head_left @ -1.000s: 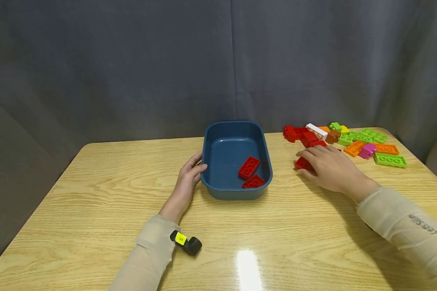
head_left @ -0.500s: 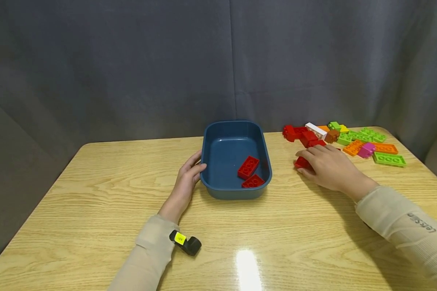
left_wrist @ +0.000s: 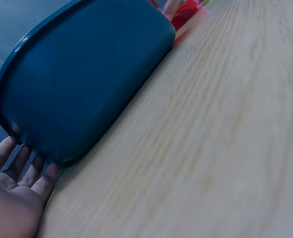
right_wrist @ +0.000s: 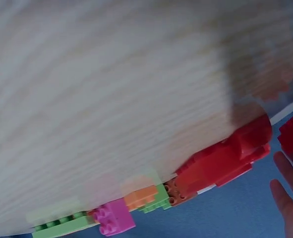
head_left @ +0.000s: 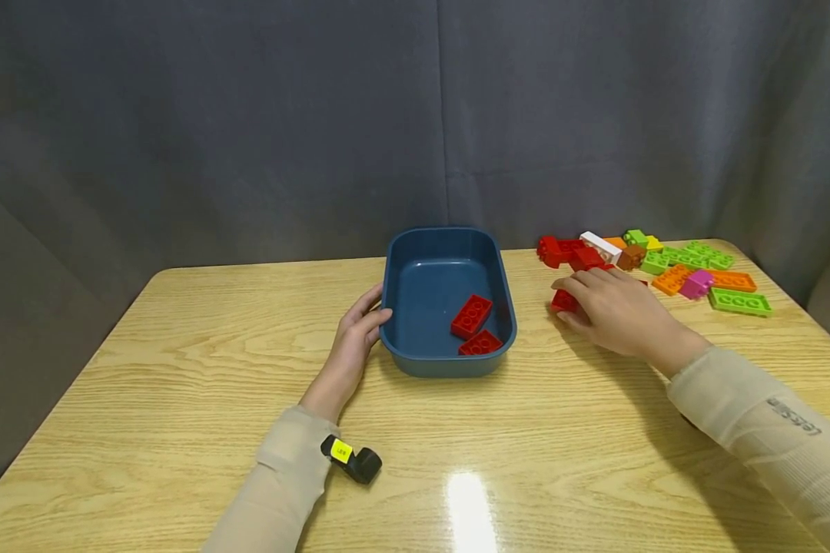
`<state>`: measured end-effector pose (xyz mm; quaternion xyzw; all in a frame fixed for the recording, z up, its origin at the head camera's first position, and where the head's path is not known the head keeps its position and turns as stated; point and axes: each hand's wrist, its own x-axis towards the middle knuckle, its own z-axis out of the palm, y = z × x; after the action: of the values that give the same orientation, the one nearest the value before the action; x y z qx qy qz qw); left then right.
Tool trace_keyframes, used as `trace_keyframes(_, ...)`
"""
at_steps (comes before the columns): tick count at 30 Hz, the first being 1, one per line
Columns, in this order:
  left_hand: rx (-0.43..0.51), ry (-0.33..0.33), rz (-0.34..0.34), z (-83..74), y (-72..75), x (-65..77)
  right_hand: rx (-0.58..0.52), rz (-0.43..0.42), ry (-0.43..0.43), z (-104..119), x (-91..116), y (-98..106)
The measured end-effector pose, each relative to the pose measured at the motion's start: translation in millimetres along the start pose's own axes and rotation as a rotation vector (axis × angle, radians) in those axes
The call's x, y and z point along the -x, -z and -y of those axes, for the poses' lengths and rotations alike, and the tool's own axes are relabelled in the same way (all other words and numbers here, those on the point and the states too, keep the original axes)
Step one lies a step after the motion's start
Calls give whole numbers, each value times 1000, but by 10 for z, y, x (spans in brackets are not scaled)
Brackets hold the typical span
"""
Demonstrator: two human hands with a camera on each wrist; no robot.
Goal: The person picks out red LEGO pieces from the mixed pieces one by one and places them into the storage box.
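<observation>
A dark blue plastic bin [head_left: 449,367] stands mid-table, with two red toy bricks [head_left: 472,316] lying in its near right corner. My left hand [head_left: 353,343] grips the bin's left side, thumb over the rim; in the left wrist view its fingertips [left_wrist: 49,173] touch the outer wall. At the right, my right hand [head_left: 619,315] holds a red brick [head_left: 564,301] between thumb and fingers, partly covered by the hand. That held brick [right_wrist: 292,131] appears off the table in the right wrist view. More red bricks [head_left: 585,259] lie just beyond the hand, some of them hidden by it.
Several other bricks spread along the back right of the table [head_left: 235,430]: a white one [head_left: 602,248], a brown one [head_left: 632,257], green ones [head_left: 740,302], orange ones [head_left: 733,281] and a magenta one [head_left: 696,283]. A grey curtain [head_left: 304,130] hangs behind the table.
My right hand has shifted a little to the left and up, and the red brick has moved with it. The left hand and the bin stay where they were.
</observation>
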<state>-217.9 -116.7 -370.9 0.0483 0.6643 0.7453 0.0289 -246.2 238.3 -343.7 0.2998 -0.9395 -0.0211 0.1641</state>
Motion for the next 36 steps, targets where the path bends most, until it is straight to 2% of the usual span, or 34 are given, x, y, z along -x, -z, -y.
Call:
trace_keyframes(8,-13,-1,9,1,6,-1,-3,-14,22,51,-100,61)
trace_keyframes(16,-13,8,-1,0,1,9,-46,-1,-19,112,-180,116)
trace_keyframes(25,-7,1,6,-17,-1,16,-156,44,-163,169,-313,160)
trace_keyframes(36,-7,2,0,-1,-4,6,-256,-98,-216,263,-434,151)
